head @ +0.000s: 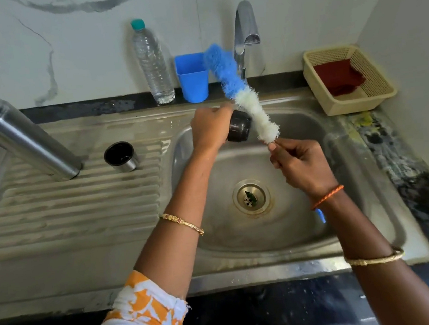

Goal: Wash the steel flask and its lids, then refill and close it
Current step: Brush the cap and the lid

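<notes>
Head view: left hand gripping dark inner lid over sink basin, near back rim. Right hand pinching bottle brush by handle, white bristles touching lid. Steel flask standing open on draining board, back left. Cup lid sitting just beside flask, mouth up. Plastic bottle and blue cup standing on back ledge.

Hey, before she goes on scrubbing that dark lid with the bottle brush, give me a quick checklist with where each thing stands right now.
1. Left hand grips the dark lid: ok.
2. Right hand holds the bottle brush by its handle: ok.
3. Bristles against the lid: ok.
4. Lid held over the sink: ok.
5. Tap running: not ok, no water visible.
6. Flask and steel cap parked on the drainboard: ok.
</notes>
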Demonstrator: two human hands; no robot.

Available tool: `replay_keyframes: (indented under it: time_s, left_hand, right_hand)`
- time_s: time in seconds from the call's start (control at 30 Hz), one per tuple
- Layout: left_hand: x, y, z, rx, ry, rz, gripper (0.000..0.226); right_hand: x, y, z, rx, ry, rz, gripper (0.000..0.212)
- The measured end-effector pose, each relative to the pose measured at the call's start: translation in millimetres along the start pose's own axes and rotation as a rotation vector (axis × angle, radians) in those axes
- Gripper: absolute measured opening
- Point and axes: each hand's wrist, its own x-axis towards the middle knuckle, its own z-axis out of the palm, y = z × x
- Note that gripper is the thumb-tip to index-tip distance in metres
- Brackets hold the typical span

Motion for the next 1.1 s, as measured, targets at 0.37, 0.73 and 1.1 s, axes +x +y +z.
replay_keyframes:
  time_s: [0.37, 0.73, 1.1]
  left_hand:
    - [-13, -3, 13, -0.161, 0.087, -0.104, 0.025]
    - [-25, 2, 13, -0.531, -0.052, -0.373, 0.021]
    - [-19, 9, 27, -0.42, -0.006, -0.339, 0.015]
  right_hand:
    - [9, -1, 11, -0.48, 0.27, -0.195, 0.02]
    - [9, -5, 25, -0.468, 0.351, -0.223, 0.017]
    - [-11, -4, 23, -0.367, 0.439, -0.128, 0.019]
